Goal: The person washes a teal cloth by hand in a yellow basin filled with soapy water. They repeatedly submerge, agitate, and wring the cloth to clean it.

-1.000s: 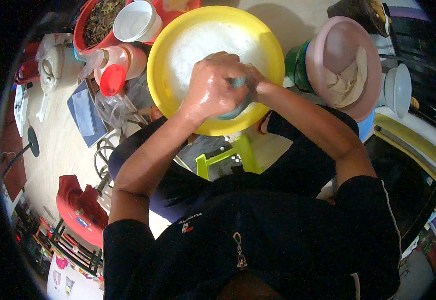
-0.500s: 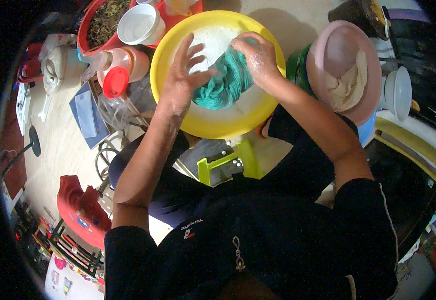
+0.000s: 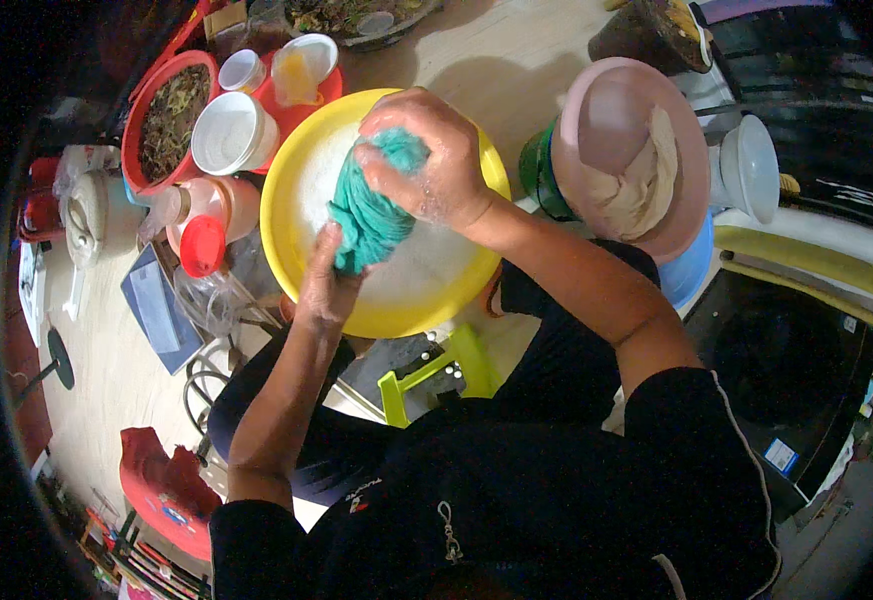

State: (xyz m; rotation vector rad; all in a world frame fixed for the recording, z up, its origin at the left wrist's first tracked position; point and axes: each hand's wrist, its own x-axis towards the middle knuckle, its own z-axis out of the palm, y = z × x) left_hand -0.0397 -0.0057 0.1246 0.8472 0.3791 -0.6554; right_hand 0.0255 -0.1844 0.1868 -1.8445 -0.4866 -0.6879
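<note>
A yellow basin [image 3: 291, 190] of white soapy water sits in front of me. Above it hangs a wet teal cloth [image 3: 368, 212], twisted into a rope. My right hand [image 3: 426, 165], wet with suds, grips the cloth's upper end. My left hand [image 3: 324, 290] holds the lower end over the basin's near side.
A pink basin [image 3: 606, 110] with a pale cloth stands to the right, a green container [image 3: 534, 170] beside it. To the left are a red bowl [image 3: 166, 115] of dark scraps, a white cup [image 3: 228, 135], a red-capped bottle [image 3: 201, 225] and a white kettle [image 3: 86, 215]. A green stool [image 3: 426, 375] is below.
The cloth was pressed under both hands in the basin, then spread out; now it is lifted and twisted between the hands, the right hand higher than before.
</note>
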